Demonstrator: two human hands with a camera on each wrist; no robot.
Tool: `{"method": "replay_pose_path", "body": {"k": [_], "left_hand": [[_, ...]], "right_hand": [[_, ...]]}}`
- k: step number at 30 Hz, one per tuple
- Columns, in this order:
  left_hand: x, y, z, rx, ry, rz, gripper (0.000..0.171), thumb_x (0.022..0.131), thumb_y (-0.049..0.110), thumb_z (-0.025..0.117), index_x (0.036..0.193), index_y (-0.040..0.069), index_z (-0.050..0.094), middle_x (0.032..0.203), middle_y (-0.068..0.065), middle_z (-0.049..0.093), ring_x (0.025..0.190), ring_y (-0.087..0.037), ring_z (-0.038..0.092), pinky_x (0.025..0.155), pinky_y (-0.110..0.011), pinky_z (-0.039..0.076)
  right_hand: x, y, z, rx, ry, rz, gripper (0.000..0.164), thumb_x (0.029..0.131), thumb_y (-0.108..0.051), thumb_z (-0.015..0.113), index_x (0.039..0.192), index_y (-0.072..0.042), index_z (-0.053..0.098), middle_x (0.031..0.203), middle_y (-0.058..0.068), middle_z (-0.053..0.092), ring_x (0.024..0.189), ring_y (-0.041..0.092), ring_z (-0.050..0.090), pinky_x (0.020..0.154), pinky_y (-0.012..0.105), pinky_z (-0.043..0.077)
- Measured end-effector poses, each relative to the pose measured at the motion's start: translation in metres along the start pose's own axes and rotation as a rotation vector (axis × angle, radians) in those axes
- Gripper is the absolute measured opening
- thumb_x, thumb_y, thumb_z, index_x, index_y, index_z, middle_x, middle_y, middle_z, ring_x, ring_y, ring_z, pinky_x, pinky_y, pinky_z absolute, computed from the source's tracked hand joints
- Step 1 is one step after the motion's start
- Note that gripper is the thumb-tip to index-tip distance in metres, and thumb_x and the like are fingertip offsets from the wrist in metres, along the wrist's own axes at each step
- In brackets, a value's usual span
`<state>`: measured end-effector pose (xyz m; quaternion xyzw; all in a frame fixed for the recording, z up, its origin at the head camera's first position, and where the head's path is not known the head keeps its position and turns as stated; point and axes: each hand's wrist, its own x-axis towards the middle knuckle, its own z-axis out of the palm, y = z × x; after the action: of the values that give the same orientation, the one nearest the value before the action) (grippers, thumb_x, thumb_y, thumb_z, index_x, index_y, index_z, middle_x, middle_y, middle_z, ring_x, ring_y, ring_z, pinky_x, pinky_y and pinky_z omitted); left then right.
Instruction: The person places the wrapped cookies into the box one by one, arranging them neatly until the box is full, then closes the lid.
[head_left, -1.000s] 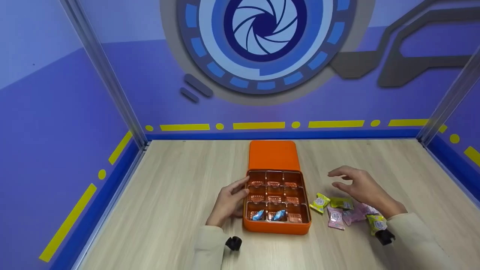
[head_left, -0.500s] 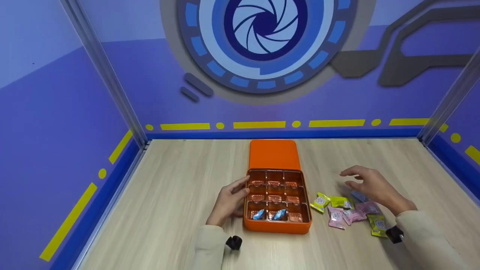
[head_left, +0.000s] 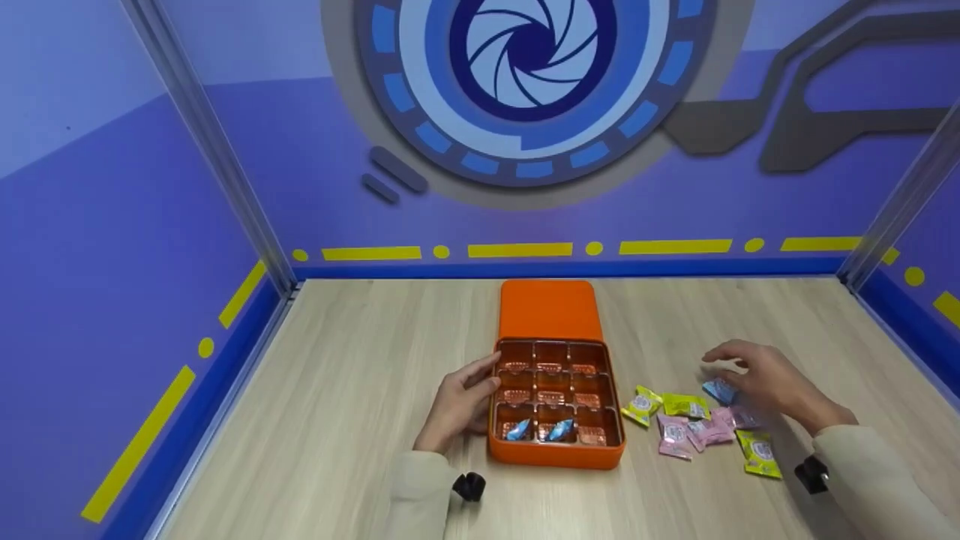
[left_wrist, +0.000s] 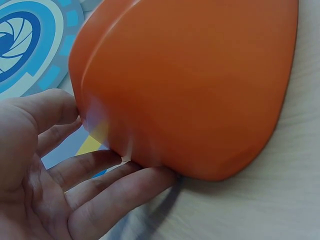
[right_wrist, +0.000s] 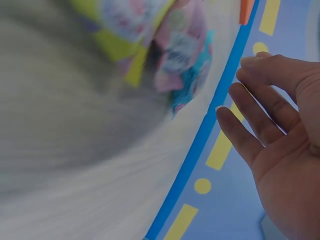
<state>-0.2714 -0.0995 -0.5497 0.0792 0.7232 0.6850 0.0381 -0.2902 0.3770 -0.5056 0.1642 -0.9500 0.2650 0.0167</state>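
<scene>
An orange tin box (head_left: 555,456) stands with its lid (head_left: 550,309) folded back and a clear divided tray inside. Two blue wrapped candies lie in its front row: one candy (head_left: 517,430) in the left compartment, another candy (head_left: 559,430) in the middle one. My left hand (head_left: 459,401) rests its extended fingertips against the box's left side; in the left wrist view they touch the orange wall (left_wrist: 190,90). Above the loose candies hovers my right hand (head_left: 772,382), fingers loosely bent and nothing between them. Its fingertips overlap a blue candy (head_left: 718,390) on the table.
Right of the box lies a cluster of yellow candies (head_left: 685,406) and pink candies (head_left: 674,435), with another yellow candy (head_left: 759,454) nearest the right wrist. Purple printed panels (head_left: 225,187) wall in the wooden table (head_left: 360,360) at the back and sides.
My right hand has moved rightward over the candies, uncovering the blue candy and more of the pink and yellow ones. My left hand and the box stay in place.
</scene>
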Motion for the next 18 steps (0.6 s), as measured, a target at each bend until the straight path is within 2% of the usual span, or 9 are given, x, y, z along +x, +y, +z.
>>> {"method": "replay_pose_path", "body": {"k": [7, 18], "left_hand": [[-0.002, 0.002, 0.000, 0.007, 0.006, 0.003, 0.046, 0.105, 0.013, 0.067, 0.151, 0.008, 0.061, 0.154, -0.021, 0.054, 0.142, -0.036, 0.051, 0.110, -0.051, 0.048], [0.001, 0.000, 0.000, 0.004, 0.008, -0.007, 0.045, 0.105, 0.012, 0.067, 0.150, 0.009, 0.063, 0.155, -0.019, 0.054, 0.145, -0.034, 0.049, 0.117, -0.050, 0.041]], "right_hand": [[-0.008, 0.010, 0.001, -0.001, -0.041, 0.052, 0.029, 0.098, 0.003, 0.070, 0.124, -0.005, 0.076, 0.130, 0.021, 0.069, 0.125, 0.050, 0.059, 0.103, 0.071, 0.045], [-0.014, 0.015, 0.003, 0.013, -0.095, 0.090, 0.029, 0.097, 0.004, 0.068, 0.123, -0.005, 0.077, 0.128, 0.021, 0.070, 0.124, 0.051, 0.060, 0.102, 0.073, 0.044]]}}
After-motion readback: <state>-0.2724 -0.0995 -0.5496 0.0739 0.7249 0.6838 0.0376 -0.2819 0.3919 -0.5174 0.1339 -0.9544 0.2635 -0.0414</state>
